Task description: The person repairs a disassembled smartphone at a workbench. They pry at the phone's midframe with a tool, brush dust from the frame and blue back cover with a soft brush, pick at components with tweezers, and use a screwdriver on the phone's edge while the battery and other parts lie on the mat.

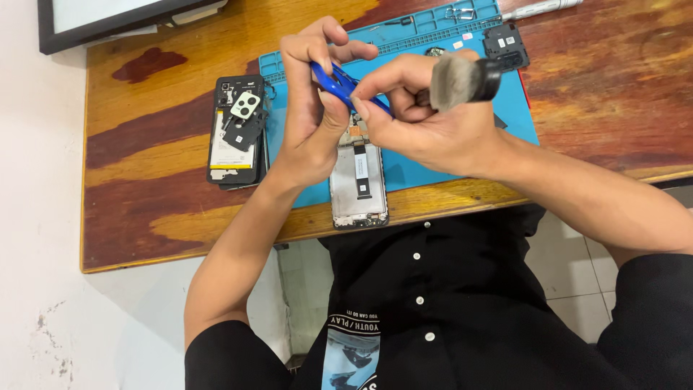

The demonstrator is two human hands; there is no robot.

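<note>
A blue tool (339, 83), thin and flat, is held above the blue mat (462, 155), pinched from both sides; the left hand (310, 94) closes thumb and fingers round its upper end, index finger curled over the top; the right hand (426, 123) nips its lower end between thumb and forefinger, and also carries a brush (462, 78) with grey bristles and a black ferrule, tucked among the other fingers; just below the hands a phone frame (359, 184) lies open on the mat, its near end reaching the desk (144, 180) edge; to the left, on the wood, rests a second phone (237, 133) with its back off, a camera cover (244, 108) lying on it; a small black part (504, 45) sits at the mat's far corner.
</note>
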